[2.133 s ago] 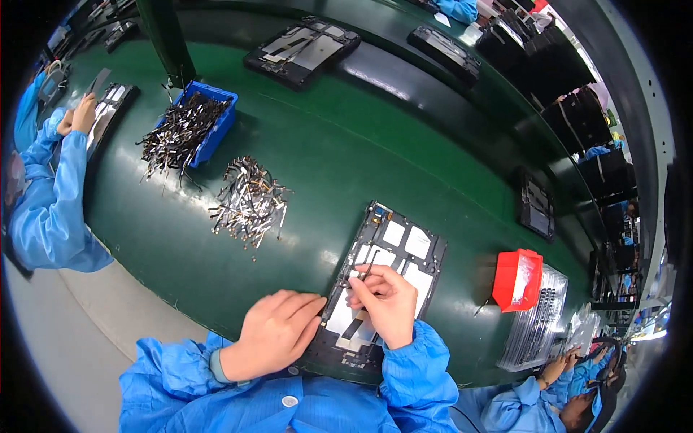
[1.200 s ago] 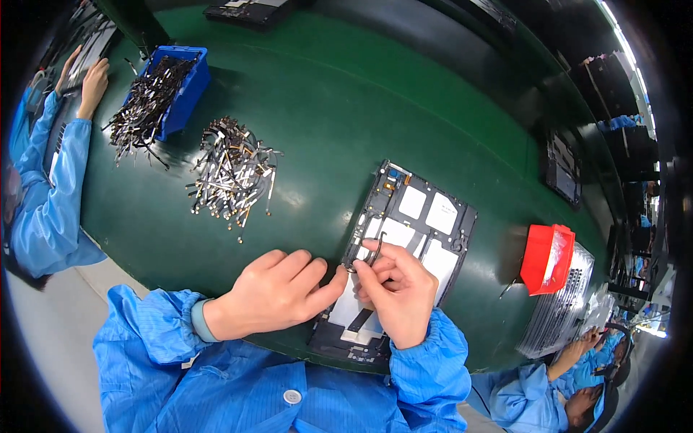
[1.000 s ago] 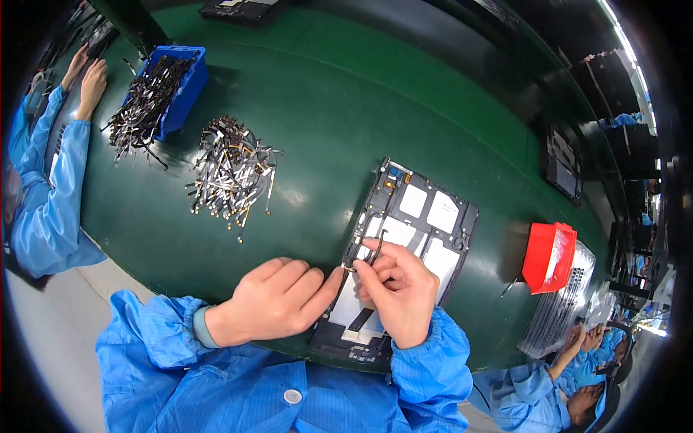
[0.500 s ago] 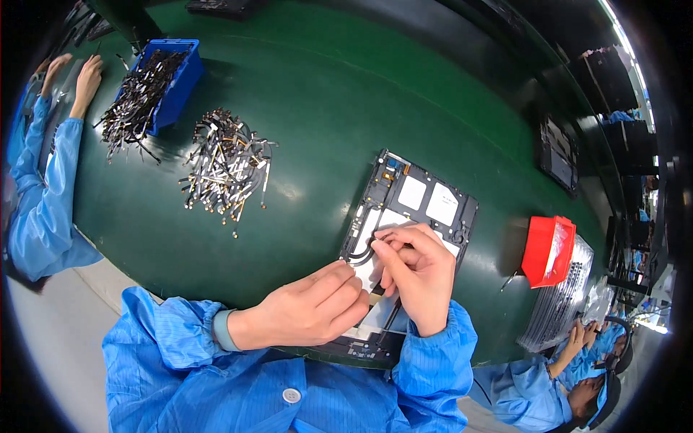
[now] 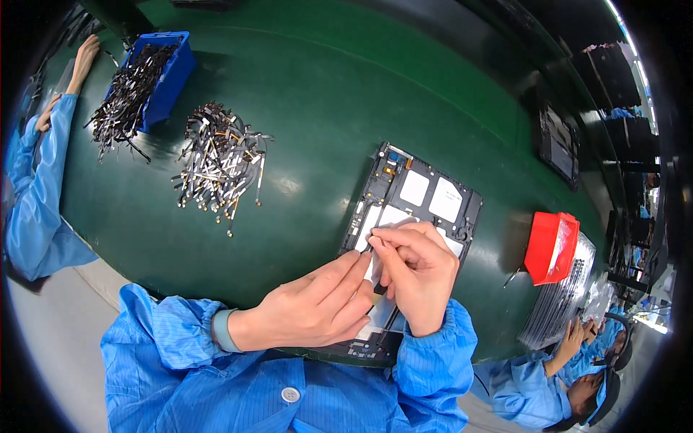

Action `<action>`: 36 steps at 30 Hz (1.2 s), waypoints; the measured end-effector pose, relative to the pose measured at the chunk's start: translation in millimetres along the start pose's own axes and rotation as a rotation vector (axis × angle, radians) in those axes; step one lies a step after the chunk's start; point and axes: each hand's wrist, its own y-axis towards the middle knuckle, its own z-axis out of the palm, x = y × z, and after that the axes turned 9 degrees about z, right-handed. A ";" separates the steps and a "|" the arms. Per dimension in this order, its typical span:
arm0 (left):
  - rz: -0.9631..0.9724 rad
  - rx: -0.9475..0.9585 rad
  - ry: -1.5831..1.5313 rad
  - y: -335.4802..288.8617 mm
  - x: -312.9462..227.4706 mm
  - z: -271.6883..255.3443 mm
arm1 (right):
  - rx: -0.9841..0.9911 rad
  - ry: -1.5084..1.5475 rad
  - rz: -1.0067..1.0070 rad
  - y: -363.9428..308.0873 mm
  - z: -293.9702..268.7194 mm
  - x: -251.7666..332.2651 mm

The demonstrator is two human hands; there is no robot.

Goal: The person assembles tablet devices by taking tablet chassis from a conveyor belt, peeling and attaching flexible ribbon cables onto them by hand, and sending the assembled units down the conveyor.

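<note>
The right hand [image 5: 420, 268] has its grip pinched on a thin dark cable [image 5: 370, 247], mostly hidden, over an opened flat device [image 5: 442, 199] on the green desk [image 5: 310, 101]. The left hand [image 5: 312, 307] is just beside; whether its grip holds anything, I cannot tell.

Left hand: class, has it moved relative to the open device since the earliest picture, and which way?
Yes, rightward. Judged against the open device, the left hand had fingertips at the left edge; now they reach inward over it.
</note>
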 end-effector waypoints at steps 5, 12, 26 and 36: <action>0.016 0.018 0.055 0.9 -0.6 1.4 | -0.038 0.038 0.010 3.1 0.2 2.7; 0.010 0.026 0.057 1.7 -0.8 -0.2 | -0.101 0.010 -0.030 15.4 -0.9 0.6; -0.003 -0.003 0.031 1.6 -0.7 0.8 | -0.167 -0.061 -0.132 18.2 3.5 -5.7; -0.011 -0.016 0.038 2.7 -1.5 3.0 | -0.205 -0.105 -0.174 18.3 3.3 -10.5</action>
